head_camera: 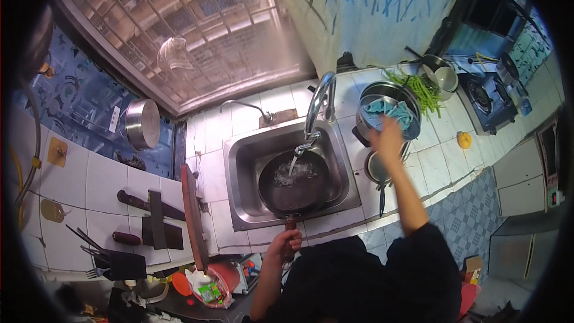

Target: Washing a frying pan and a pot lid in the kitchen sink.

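My left hand [287,244] grips the wooden handle of a dark frying pan [293,188], which rests in the stainless steel sink [233,161]. Water runs from the chrome faucet [320,103] into the pan. To the right, my right hand [386,137] reaches to a teal cloth [399,115] on a bluish perforated steamer tray or lid [372,119] at the large dark pot [394,89]. My fingers are partly hidden, so whether they grip the cloth does not show. A small pan [377,166] with a dark handle lies just below that hand.
Green vegetable stalks [417,89] lie behind the pot, beside stacked pans [441,74]. A gas stove [489,98] stands farther right, with a yellow fruit [464,140] before it. Knives [161,232] hang at the left wall near an upright wooden board [193,215]. A red bin [224,278] stands below.
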A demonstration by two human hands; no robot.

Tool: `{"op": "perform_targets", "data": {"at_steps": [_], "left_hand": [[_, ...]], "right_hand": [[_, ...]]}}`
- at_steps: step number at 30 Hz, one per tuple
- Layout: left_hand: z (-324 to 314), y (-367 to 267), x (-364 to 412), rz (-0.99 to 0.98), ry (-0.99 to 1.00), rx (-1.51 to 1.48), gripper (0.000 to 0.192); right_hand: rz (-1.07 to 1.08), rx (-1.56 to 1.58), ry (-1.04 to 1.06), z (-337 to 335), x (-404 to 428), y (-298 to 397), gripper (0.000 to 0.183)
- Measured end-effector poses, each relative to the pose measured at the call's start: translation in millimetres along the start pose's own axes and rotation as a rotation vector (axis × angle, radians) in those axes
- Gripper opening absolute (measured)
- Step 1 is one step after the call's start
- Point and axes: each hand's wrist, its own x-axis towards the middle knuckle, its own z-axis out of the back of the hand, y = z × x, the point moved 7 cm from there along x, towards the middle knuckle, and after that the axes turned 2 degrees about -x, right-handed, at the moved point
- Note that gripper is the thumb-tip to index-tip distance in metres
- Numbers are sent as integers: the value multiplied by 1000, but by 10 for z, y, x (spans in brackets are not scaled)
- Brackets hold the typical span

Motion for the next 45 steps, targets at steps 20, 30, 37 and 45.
{"op": "perform_targets", "data": {"at_steps": [20,30,37,45], "left_hand": [[-39,-145,-90,-28,-211,505,36],[-85,-210,-129,8,-214,558,35],[-134,-230,-83,16,-224,647,39],[-5,-282,8,-87,-334,905,40]], "right_hand": [[-146,537,600,-537,-231,165,25],[-545,1076,953,-1669,-959,786,24],[49,-74,1069,-2875,-1278,727,61],[505,211,1022,-3047,-1586,1907,49]]}}
